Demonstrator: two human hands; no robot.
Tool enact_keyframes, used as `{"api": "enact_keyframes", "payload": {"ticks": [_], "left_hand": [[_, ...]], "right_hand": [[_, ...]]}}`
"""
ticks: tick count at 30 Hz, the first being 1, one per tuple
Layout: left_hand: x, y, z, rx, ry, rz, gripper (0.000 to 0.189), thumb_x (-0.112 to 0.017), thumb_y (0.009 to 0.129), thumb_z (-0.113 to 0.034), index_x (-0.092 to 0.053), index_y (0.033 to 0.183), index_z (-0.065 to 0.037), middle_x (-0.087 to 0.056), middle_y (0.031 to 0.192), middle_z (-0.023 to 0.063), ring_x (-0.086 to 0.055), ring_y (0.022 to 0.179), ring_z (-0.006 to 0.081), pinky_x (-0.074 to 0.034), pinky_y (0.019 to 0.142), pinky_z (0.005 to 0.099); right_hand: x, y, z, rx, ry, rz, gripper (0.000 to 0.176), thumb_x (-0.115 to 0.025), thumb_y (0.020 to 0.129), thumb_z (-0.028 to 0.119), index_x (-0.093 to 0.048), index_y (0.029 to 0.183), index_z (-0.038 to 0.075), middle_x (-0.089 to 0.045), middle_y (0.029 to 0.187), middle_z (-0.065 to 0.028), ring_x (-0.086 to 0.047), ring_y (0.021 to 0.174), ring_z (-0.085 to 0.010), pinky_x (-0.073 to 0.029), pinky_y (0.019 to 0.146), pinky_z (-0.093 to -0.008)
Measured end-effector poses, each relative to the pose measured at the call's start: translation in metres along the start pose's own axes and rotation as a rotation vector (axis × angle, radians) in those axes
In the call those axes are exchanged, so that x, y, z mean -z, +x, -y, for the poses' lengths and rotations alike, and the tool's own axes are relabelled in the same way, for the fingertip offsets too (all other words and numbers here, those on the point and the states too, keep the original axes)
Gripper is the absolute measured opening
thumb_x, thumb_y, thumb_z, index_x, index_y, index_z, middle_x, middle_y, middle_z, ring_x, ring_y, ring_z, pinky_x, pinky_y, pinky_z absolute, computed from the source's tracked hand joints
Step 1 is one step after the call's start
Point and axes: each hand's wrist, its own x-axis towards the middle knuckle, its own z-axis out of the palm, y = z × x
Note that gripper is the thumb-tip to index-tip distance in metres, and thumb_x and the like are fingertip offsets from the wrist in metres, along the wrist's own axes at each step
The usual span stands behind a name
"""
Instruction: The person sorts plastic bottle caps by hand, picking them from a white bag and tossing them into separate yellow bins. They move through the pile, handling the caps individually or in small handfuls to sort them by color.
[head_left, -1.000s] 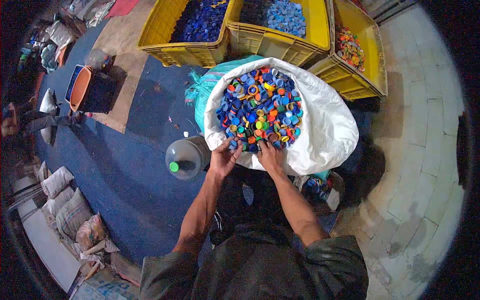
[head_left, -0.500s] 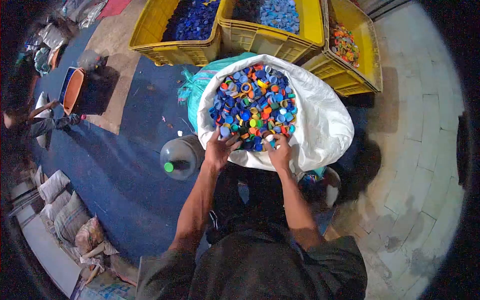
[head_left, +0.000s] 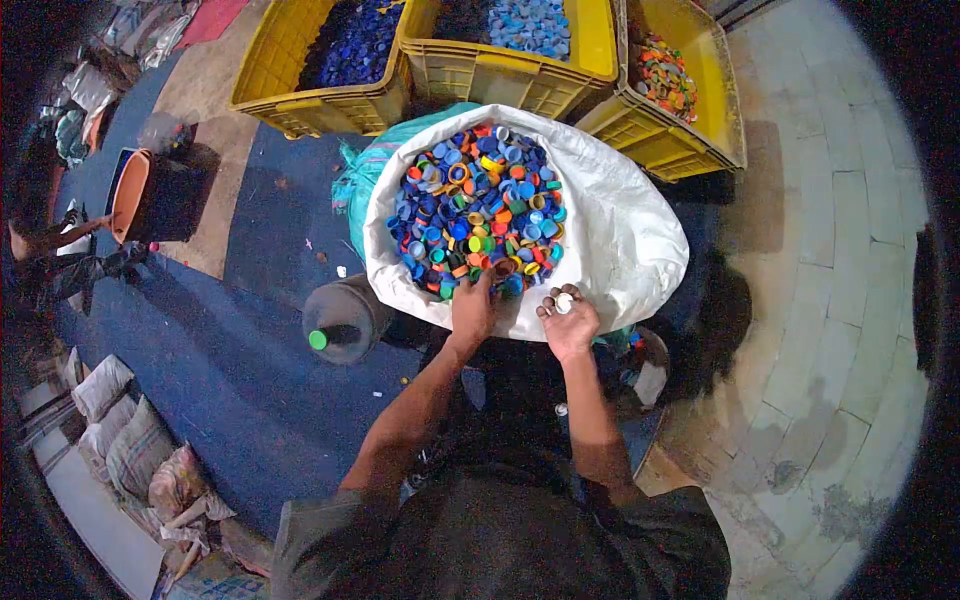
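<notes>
Obs: L hand (head_left: 475,308) now further R than in prev. frame, fingers down in mixed caps (head_left: 478,210) at near edge of pile; grip on any cap hidden, can't tell. R hand (head_left: 571,325) has come out of pile, now palm up by near R rim of white sack (head_left: 625,230), fingers curled, w/ white cap (head_left: 564,302) held in them; prev. it was at pile edge w/ a white cap. Hands apart, close together. Caps fill open mouth of sack. Small white item (head_left: 561,409) now visible beside R forearm, not seen prev. Clear jug (head_left: 345,318) w/ green lid still L of sack; yellow crates (head_left: 510,75) on far side.
</notes>
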Motion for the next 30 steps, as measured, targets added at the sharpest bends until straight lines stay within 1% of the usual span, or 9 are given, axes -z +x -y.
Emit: {"api": "enact_keyframes", "payload": {"ticks": [7,10,13,16,20,23,24,27,30], "left_hand": [[-0.018,0.002,-0.003,-0.138,0.217,0.036,0.049,-0.059,0.076,-0.016,-0.045,0.122,-0.005,-0.064,0.088,0.0135,-0.054,0.083,0.0309,-0.04,0.073,0.0396],[-0.019,0.01,-0.003,-0.11,0.148,0.114,0.047,-0.059,0.077,-0.018,-0.044,0.121,-0.008,-0.064,0.09,0.0139,-0.058,0.085,0.0334,-0.044,0.072,0.043],[-0.004,0.012,-0.023,0.084,0.005,0.216,0.043,-0.058,0.079,-0.019,-0.045,0.119,-0.012,-0.064,0.093,0.015,-0.061,0.083,0.0374,-0.048,0.069,0.0478],[-0.02,0.011,-0.01,0.061,-0.028,0.128,0.039,-0.056,0.081,-0.019,-0.044,0.117,-0.015,-0.064,0.092,0.0162,-0.062,0.078,0.0404,-0.049,0.064,0.0508],[-0.014,0.013,-0.015,0.141,-0.039,0.178,0.038,-0.06,0.077,-0.02,-0.047,0.112,-0.012,-0.065,0.086,0.0183,-0.062,0.079,0.0399,-0.048,0.066,0.0496],[-0.019,0.008,-0.006,0.071,-0.006,0.013,0.039,-0.063,0.074,-0.017,-0.049,0.11,-0.01,-0.065,0.082,0.0189,-0.062,0.078,0.0393,-0.048,0.067,0.0492],[0.0,0.007,-0.02,0.043,-0.268,0.01,0.04,-0.067,0.071,-0.013,-0.05,0.107,-0.007,-0.064,0.081,0.0188,-0.062,0.077,0.0387,-0.048,0.066,0.0479],[-0.004,0.002,-0.016,0.134,-0.357,-0.019,0.037,-0.069,0.07,-0.01,-0.052,0.102,-0.005,-0.065,0.082,0.0178,-0.062,0.079,0.0379,-0.049,0.066,0.0446],[0.0,-0.005,-0.015,0.198,-0.514,-0.155,0.03,-0.069,0.072,-0.007,-0.053,0.097,-0.002,-0.064,0.079,0.0154,-0.065,0.075,0.0288,-0.049,0.064,0.0368]], "right_hand": [[0.018,-0.005,0.006,-0.026,-0.041,0.02,0.026,-0.057,0.068,0.021,-0.055,0.091,0.01,-0.055,0.087,-0.0072,-0.048,0.078,-0.0226,-0.04,0.073,-0.0378],[0.024,-0.004,0.011,-0.026,-0.105,0.043,0.025,-0.057,0.07,0.021,-0.054,0.091,0.01,-0.054,0.087,-0.0066,-0.048,0.078,-0.022,-0.04,0.073,-0.0371],[0.021,-0.005,0.017,0.001,-0.172,0.057,0.026,-0.057,0.069,0.021,-0.054,0.092,0.009,-0.053,0.087,-0.0063,-0.048,0.079,-0.0217,-0.04,0.074,-0.0368],[0.02,-0.001,0.02,-0.011,-0.171,0.051,0.025,-0.057,0.069,0.021,-0.054,0.091,0.009,-0.052,0.087,-0.0062,-0.047,0.079,-0.0214,-0.039,0.074,-0.0364],[0.012,-0.004,0.027,-0.04,-0.109,0.045,0.026,-0.057,0.068,0.021,-0.055,0.092,0.009,-0.051,0.087,-0.0063,-0.047,0.079,-0.0217,-0.039,0.074,-0.0358],[0.012,0.001,0.026,-0.041,-0.108,0.056,0.027,-0.057,0.07,0.021,-0.055,0.094,0.008,-0.052,0.088,-0.0071,-0.048,0.08,-0.0218,-0.039,0.074,-0.0363],[0.014,0.002,0.025,-0.042,-0.102,0.067,0.026,-0.057,0.071,0.021,-0.055,0.094,0.008,-0.054,0.088,-0.0076,-0.048,0.081,-0.0219,-0.04,0.074,-0.037],[0.018,0.005,0.022,-0.046,-0.102,0.083,0.026,-0.058,0.072,0.02,-0.055,0.094,0.007,-0.055,0.088,-0.0083,-0.049,0.082,-0.0224,-0.04,0.073,-0.038],[0.016,0.005,0.02,-0.049,-0.125,0.081,0.024,-0.058,0.072,0.019,-0.055,0.093,0.007,-0.055,0.088,-0.0082,-0.05,0.081,-0.0226,-0.04,0.073,-0.0383]]}}
